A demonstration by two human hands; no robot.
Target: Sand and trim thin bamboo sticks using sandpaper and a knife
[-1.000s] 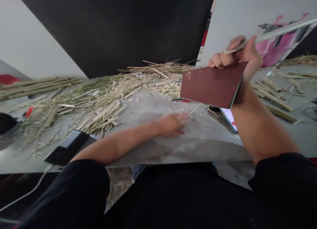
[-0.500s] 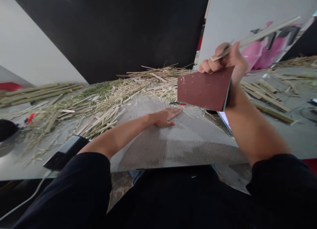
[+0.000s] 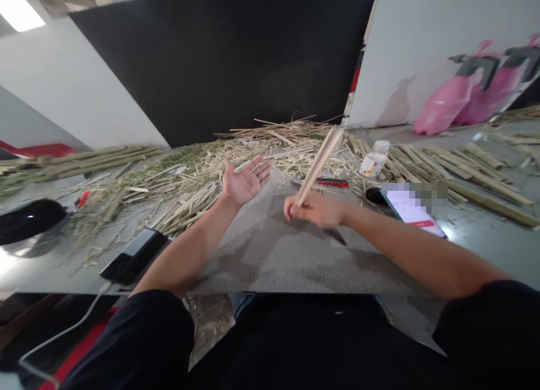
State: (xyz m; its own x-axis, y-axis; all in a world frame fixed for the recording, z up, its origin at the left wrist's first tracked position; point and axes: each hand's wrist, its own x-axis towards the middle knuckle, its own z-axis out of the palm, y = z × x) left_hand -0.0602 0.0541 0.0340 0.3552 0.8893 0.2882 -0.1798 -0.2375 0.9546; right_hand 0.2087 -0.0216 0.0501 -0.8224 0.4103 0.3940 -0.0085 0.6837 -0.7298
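Note:
My left hand [image 3: 246,183] is open, palm up with fingers stretched out, above the grey work board [image 3: 270,260], and nothing lies in it. To its right, my right hand [image 3: 316,209] is closed around thin pale bamboo strips [image 3: 318,167], which stand tilted up and away, smeared by motion at the top. From under that hand pokes a dark corner of the reddish-brown sandpaper [image 3: 337,236]; the rest of it is hidden. Just beyond the right hand lies a red and black knife-like tool [image 3: 332,183].
Bamboo shavings and split strips [image 3: 236,165] spread across the back. At right are a white bottle [image 3: 375,159], a phone [image 3: 411,210], bamboo pieces [image 3: 468,170] and pink spray bottles [image 3: 447,100]. A black box with a cable [image 3: 135,258] and a black rounded object [image 3: 31,221] sit left.
My right hand has come down and left from its raised position with the strips, and the sandpaper is now mostly hidden. My left hand has lifted off the board and turned palm up.

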